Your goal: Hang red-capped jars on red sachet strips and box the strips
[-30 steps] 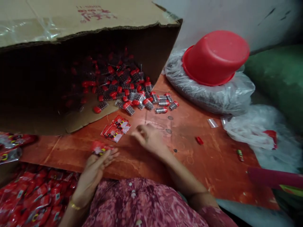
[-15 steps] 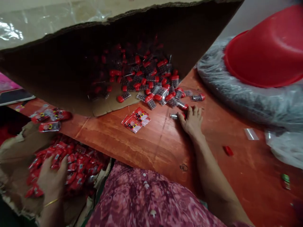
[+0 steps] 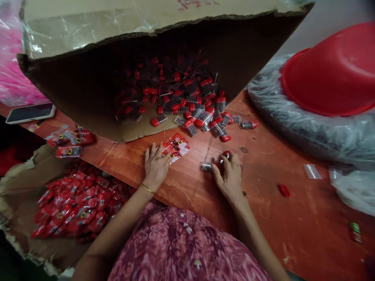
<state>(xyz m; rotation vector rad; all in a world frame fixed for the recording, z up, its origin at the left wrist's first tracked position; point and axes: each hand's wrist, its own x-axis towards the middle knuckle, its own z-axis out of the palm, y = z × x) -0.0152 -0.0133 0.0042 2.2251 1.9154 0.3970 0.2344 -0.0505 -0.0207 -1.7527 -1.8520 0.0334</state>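
My left hand (image 3: 156,167) lies over the table with fingers stretched, its fingertips touching the edge of several red printed cards (image 3: 179,145). My right hand (image 3: 229,175) is curled over a small red-capped tube (image 3: 206,166), whose clear end sticks out to the left; a second red piece shows under the fingers. Beyond both hands, many red-capped tubes with dark dotted bodies (image 3: 191,129) spill from a tipped cardboard box (image 3: 137,134). At the lower left, a torn carton (image 3: 17,195) holds a heap of red wrapped packs (image 3: 73,207).
Several wrapped packs (image 3: 68,151) and a phone (image 3: 31,113) lie at the table's left edge. On the right, a red tub (image 3: 331,74) rests on a plastic-wrapped bundle (image 3: 281,117). A red cap (image 3: 284,190) and a clear plastic piece (image 3: 312,171) lie nearby.
My left hand has moved from the heap in the carton up to the red cards. My right hand has drawn back towards me from the spilled pile, bringing a red-capped tube with it.
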